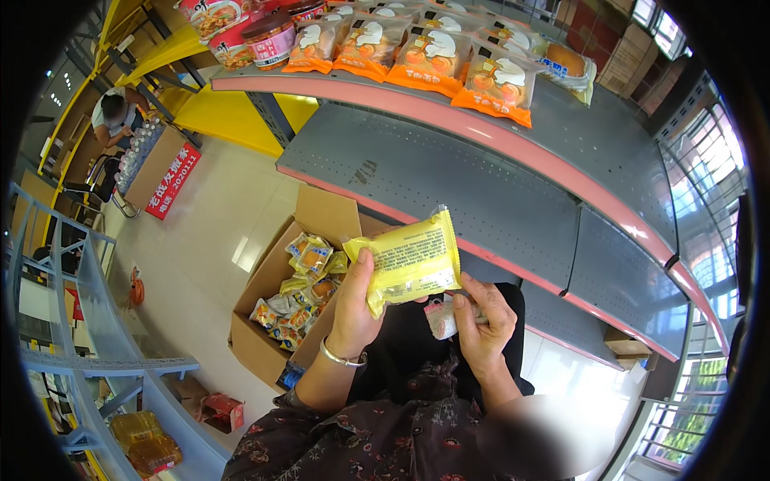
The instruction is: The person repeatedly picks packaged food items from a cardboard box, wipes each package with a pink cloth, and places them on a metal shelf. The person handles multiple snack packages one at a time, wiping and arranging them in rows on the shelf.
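My left hand (352,309) grips a yellow plastic food packet (415,255) by its left end, thumb on top. The packet's printed side, with small writing and a clear window, faces up. In my right hand (490,327) is a crumpled white and pink cloth (442,318), partly hidden by the fingers. The right fingertips are at the packet's lower right corner. Below and left of the packet stands an open cardboard box (255,355). Inside it lie several wrapped bread packets (313,258) and small colourful packets (289,324).
Ahead, a grey metal shelf unit (433,174) with pink edge strips holds orange-and-clear bread packets (430,57), a lidded jar (269,42) and instant noodle tubs (231,48). A blue metal rack (96,300) stands left. Beyond, a person (117,114) sits by bottles (138,153).
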`<state>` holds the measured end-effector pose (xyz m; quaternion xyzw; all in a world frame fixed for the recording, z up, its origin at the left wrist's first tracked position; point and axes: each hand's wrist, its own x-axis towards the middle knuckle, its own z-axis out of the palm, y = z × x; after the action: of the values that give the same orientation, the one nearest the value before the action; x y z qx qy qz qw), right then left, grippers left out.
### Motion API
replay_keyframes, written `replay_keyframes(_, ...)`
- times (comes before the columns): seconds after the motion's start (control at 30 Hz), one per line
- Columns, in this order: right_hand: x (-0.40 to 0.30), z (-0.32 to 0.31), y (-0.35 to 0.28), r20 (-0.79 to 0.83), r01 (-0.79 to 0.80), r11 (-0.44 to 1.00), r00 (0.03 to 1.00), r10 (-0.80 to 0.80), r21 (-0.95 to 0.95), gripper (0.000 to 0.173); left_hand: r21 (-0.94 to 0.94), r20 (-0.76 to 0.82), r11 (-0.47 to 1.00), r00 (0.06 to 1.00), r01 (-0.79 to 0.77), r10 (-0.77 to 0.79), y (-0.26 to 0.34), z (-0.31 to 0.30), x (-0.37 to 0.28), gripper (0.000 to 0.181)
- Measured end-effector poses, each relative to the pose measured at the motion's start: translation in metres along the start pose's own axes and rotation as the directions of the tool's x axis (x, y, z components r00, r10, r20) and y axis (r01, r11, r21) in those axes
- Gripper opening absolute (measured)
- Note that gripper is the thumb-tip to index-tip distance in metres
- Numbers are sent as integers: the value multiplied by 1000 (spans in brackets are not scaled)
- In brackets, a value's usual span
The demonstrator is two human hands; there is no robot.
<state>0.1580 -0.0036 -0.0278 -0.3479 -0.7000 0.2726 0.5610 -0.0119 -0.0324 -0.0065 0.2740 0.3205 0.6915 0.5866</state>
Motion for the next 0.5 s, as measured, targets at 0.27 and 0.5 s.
replay_keyframes(0.27, 1, 1, -1, 21, -7, 1000, 1000, 7, 10, 32, -41, 21, 999, 1000, -19, 20, 0, -2, -1, 59)
replay_keyframes(0.5, 3, 2, -4, 60, -148, 986, 986, 153, -76, 37, -33, -59, 999, 998, -29, 27, 0, 1, 1, 58)
